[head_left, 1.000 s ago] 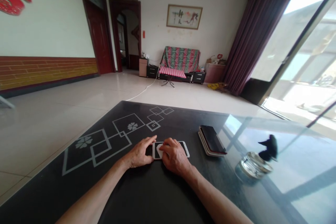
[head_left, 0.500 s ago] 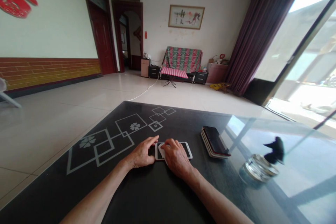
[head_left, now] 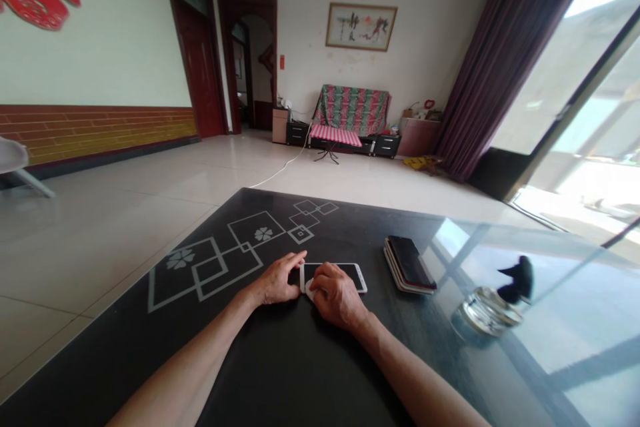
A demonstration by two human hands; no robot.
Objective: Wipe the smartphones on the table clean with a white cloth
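A white-framed smartphone point(head_left: 354, 271) lies sideways on the dark tabletop point(head_left: 280, 360), its black screen facing up. At its left end is my left hand point(head_left: 278, 280), thumb and fingers bracketing the short edge and steadying it. My right hand point(head_left: 338, 295) is closed over the phone's middle, fingers bunched on a small white wiping cloth or pad point(head_left: 309, 287) pressed near the lower left of the screen. Most of that white piece is hidden under the fingers, as is the middle of the screen.
Right of the phone lies a stack of several phones point(head_left: 411, 263). Farther right stands a glass ashtray-like jar point(head_left: 487, 313) with a black object point(head_left: 517, 280) by it. Beyond the table are a pink-striped folding table point(head_left: 333, 136), a white chair point(head_left: 15, 159) and a purple curtain point(head_left: 510, 67).
My right hand and the white piece have moved down to the phone's lower left edge. The view has shifted slightly; my left hand stays at the phone's left end.
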